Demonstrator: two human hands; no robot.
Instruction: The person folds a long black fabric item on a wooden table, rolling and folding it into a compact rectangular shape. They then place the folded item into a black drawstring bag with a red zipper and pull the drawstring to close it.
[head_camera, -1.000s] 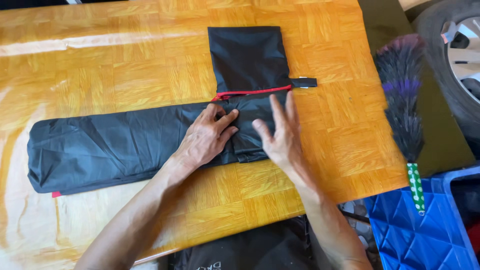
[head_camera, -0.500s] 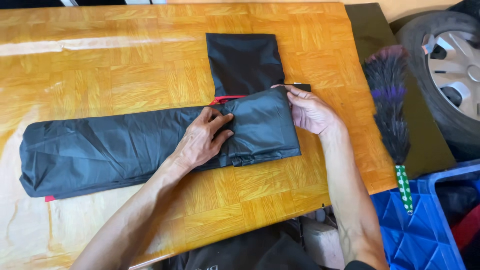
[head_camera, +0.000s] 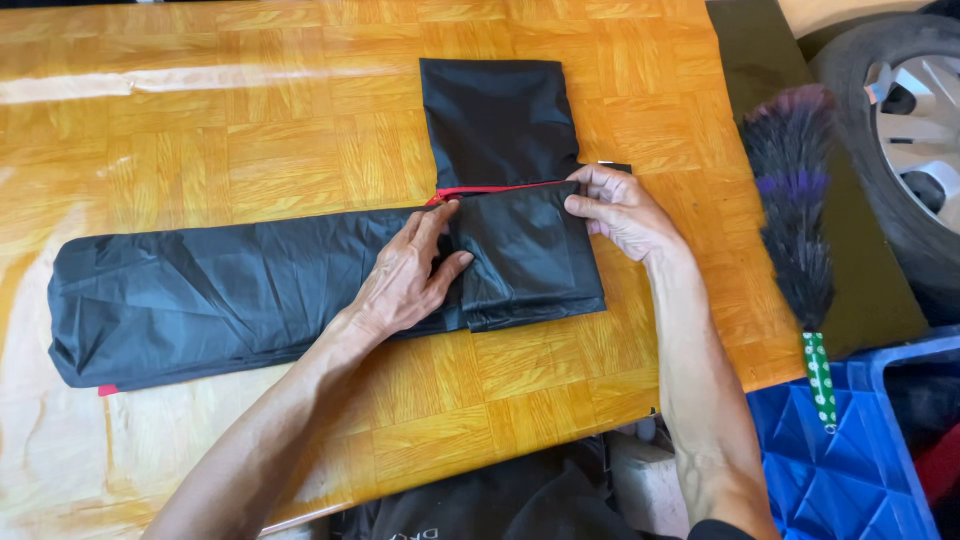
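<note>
glossy wooden parquet table, car tyre

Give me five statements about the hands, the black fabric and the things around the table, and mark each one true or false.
1. The left hand lies flat on the long black fabric. True.
2. The right hand holds the feather duster. False: it grips the right edge of the fabric near the red trim; the duster lies apart, off the table's right side.
3. The fabric rests on a wooden table with a parquet pattern. True.
4. A blue crate stands at the lower right. True.
5. A car wheel sits on the table's left end. False: it is at the upper right, beyond the table.
</note>
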